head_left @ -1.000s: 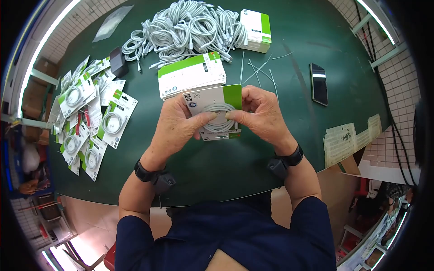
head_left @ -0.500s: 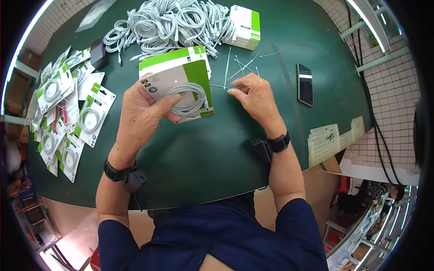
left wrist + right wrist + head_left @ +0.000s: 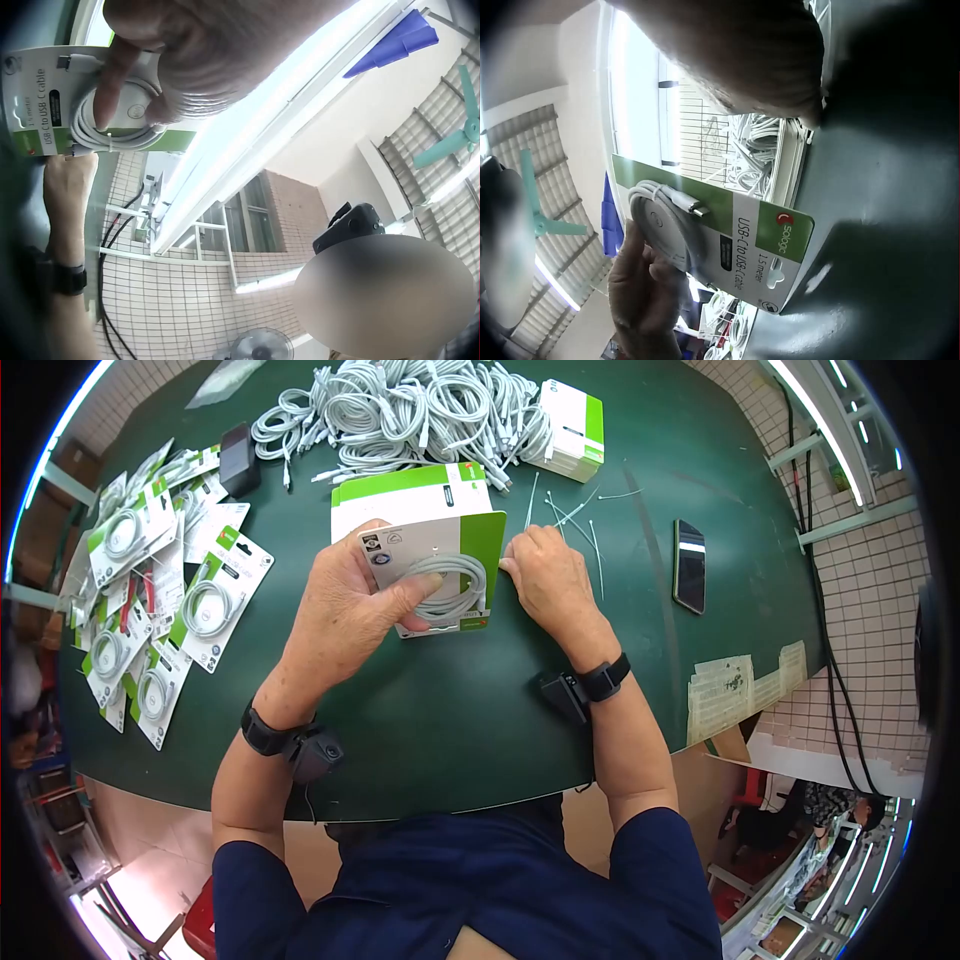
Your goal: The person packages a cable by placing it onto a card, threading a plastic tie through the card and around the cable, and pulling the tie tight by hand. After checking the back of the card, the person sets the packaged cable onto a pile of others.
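My left hand (image 3: 345,595) grips a white-and-green cable card (image 3: 482,535), thumb pressed on the coiled white USB-C cable (image 3: 465,575) on its face. The card stands tilted just above the stack of flat cards (image 3: 400,485). In the right wrist view the printed side (image 3: 759,247) shows, with one plug of the coil lying across it. My right hand (image 3: 552,580) is at the card's right edge, fingers curled and thumb drawn in. It pinches the end of a thin white cable tie, mostly hidden by the fingers and card.
Loose cable ties (image 3: 597,550) lie beyond my right hand. A heap of coiled cables (image 3: 410,415) and a card stack (image 3: 570,435) are at the back. Carded cables (image 3: 150,590) pile at left beside a dark box (image 3: 238,460). A phone (image 3: 689,567) lies at right.
Both hands held the card a second ago; then my right hand drew away rightward with a cable tie between its fingers. Now it is back close to the card's edge. My left hand keeps its grip.
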`<control>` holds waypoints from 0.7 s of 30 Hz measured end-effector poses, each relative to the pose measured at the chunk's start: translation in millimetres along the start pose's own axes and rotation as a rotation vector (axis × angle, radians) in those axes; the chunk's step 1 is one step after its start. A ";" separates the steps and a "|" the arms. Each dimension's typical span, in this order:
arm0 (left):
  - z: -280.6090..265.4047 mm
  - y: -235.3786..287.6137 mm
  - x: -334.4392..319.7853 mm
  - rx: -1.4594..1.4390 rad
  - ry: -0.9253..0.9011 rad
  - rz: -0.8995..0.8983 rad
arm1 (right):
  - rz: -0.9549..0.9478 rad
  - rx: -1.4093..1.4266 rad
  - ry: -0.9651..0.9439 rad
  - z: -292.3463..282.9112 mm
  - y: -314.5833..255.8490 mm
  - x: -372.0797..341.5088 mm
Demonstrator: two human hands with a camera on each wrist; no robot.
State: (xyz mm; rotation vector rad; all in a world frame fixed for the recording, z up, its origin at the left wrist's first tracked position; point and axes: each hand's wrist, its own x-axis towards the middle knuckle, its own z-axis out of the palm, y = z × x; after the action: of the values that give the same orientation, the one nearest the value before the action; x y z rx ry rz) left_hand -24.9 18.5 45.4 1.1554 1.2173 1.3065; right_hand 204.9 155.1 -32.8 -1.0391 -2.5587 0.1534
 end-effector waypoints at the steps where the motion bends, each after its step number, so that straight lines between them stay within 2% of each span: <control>1: -0.1 1.0 -0.5 0.006 -0.008 -0.007 | -0.017 -0.027 0.004 0.2 -1.3 -2.7; 7: 3.0 5.0 -7.1 0.012 -0.057 -0.015 | 0.030 0.063 0.070 -24.4 2.4 -16.4; 10: 4.1 11.3 -11.8 -0.032 -0.121 -0.110 | 0.250 0.628 0.062 -38.8 5.7 -21.9; 15: 13.1 33.7 -26.4 0.028 -0.135 -0.012 | 0.308 0.869 0.068 -61.3 -0.1 -22.4; 18: 11.9 42.4 -32.1 0.161 0.027 0.441 | 0.422 1.064 -0.010 -75.0 -13.4 -20.7; 19: 9.9 42.6 -31.1 0.164 0.020 0.439 | 0.427 1.067 -0.005 -71.9 -12.7 -22.3; 21: 4.2 42.0 -27.6 0.362 0.146 0.585 | 0.267 1.068 0.057 -60.9 -8.6 -25.2</control>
State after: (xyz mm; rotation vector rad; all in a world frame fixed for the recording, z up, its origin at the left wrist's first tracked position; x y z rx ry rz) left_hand -20.6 -9.8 86.9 1.7970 1.3087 1.6608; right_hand 238.9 129.2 18.0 -0.8654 -1.7872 1.3410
